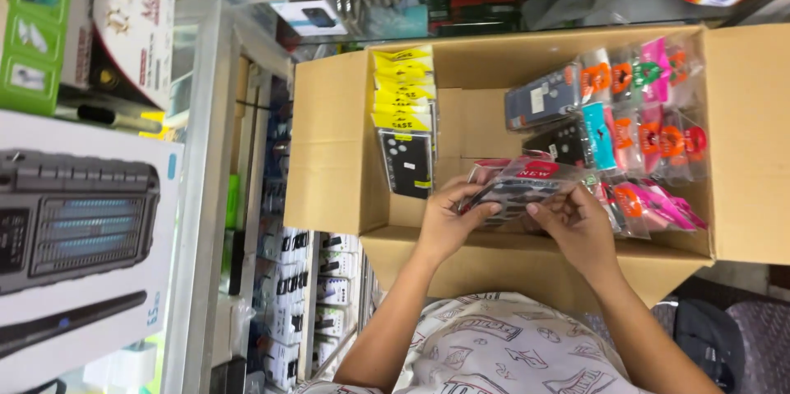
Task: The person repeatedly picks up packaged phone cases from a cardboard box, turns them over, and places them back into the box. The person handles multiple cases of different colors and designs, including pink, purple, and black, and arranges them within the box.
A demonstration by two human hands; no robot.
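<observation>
My left hand (pixel 448 225) and my right hand (pixel 576 225) both grip a stack of phone cases in clear plastic bags (pixel 518 188), held just above the near edge of an open cardboard box (pixel 333 147). Inside the box, a row of packets with yellow header cards (pixel 403 98) stands at the left. A loose heap of bagged cases in grey, pink, orange and teal (pixel 634 114) fills the right side. The box's bare bottom shows between the two groups.
A glass display counter with a metal frame (pixel 197 197) runs along the left, with small boxed goods (pixel 284 303) on its shelves. A large white product box (pixel 78 238) and green and white cartons (pixel 49 24) lie on the counter. More goods sit behind the box.
</observation>
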